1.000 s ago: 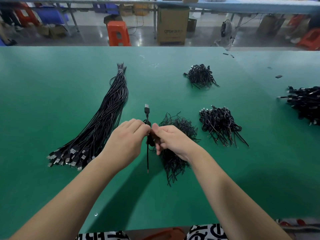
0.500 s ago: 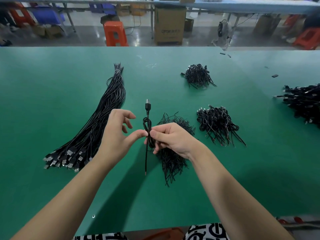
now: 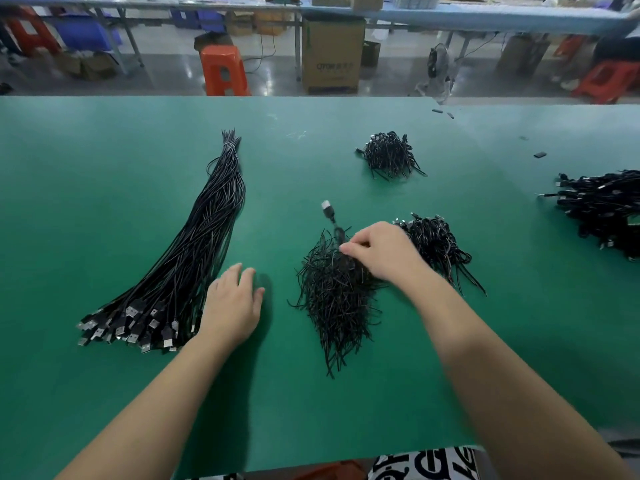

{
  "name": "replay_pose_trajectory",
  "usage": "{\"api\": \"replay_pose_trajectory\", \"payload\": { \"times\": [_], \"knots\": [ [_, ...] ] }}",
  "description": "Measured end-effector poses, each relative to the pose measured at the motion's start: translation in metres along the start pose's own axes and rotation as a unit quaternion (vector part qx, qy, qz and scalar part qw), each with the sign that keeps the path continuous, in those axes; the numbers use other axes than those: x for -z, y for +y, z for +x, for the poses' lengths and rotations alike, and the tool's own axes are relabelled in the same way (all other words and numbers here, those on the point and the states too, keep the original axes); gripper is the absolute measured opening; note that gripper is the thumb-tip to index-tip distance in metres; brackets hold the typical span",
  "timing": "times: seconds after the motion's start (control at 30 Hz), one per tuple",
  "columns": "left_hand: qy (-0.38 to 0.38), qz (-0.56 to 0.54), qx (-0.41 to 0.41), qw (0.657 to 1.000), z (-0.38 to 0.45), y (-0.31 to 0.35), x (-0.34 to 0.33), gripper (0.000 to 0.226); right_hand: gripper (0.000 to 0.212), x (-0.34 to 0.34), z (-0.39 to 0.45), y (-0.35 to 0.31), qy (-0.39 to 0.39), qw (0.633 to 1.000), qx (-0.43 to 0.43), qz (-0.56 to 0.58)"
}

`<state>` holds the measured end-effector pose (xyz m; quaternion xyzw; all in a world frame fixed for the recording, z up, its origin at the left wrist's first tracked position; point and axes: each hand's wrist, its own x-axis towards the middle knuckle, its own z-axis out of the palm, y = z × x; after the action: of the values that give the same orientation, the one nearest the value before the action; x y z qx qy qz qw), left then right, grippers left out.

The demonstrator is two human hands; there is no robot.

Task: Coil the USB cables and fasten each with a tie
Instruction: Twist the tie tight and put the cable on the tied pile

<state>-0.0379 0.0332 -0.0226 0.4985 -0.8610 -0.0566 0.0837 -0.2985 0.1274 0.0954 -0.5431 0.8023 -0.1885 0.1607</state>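
Note:
My right hand (image 3: pixel 377 251) grips a coiled black USB cable (image 3: pixel 329 212) over the loose pile of black ties (image 3: pixel 332 303); the cable's plug sticks out past my fingertips, and the coil itself is mostly hidden under my fingers. My fingertips are down among the top ties. My left hand (image 3: pixel 232 306) lies with relaxed fingers on the green table (image 3: pixel 104 174), holding nothing. It is just right of the plug end of the long bundle of straight USB cables (image 3: pixel 194 258).
Piles of coiled cables lie at the back middle (image 3: pixel 389 155), behind my right hand (image 3: pixel 438 244) and at the right edge (image 3: pixel 602 209). Small black bits (image 3: pixel 539 154) lie far right. Beyond the table stand an orange stool (image 3: pixel 223 71) and a cardboard box (image 3: pixel 332 55).
My left hand let go of the coil and moved down-left to the table beside the straight bundle. My right hand carried the coil back and right, down onto the tie pile.

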Motion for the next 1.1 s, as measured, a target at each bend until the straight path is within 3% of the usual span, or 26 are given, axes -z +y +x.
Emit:
{"api": "replay_pose_trajectory", "payload": {
  "times": [0.17,0.33,0.57,0.73,0.93,1.1],
  "knots": [
    [0.006,0.030,-0.007,0.999,-0.013,-0.007,-0.013,0.044,0.043,0.030,0.031,0.047,0.044,0.980,-0.128,-0.144],
    [0.017,0.016,-0.003,1.000,-0.015,-0.006,-0.012,0.044,0.042,0.027,0.059,0.077,0.030,0.957,-0.198,-0.211],
    [0.039,-0.002,0.003,0.999,-0.013,-0.009,-0.019,0.033,0.025,0.020,0.077,0.100,0.010,0.936,-0.211,-0.283],
    [0.034,0.009,0.003,0.999,-0.011,-0.008,-0.017,0.036,0.045,0.013,0.079,0.106,0.005,0.929,-0.205,-0.307],
    [0.034,0.017,0.006,0.999,-0.009,-0.009,-0.019,0.039,0.049,0.012,0.077,0.108,0.010,0.928,-0.203,-0.311],
    [0.034,0.015,0.008,0.999,-0.009,-0.010,-0.021,0.041,0.052,0.018,0.078,0.085,0.065,0.948,-0.155,-0.271]
  ]
}}
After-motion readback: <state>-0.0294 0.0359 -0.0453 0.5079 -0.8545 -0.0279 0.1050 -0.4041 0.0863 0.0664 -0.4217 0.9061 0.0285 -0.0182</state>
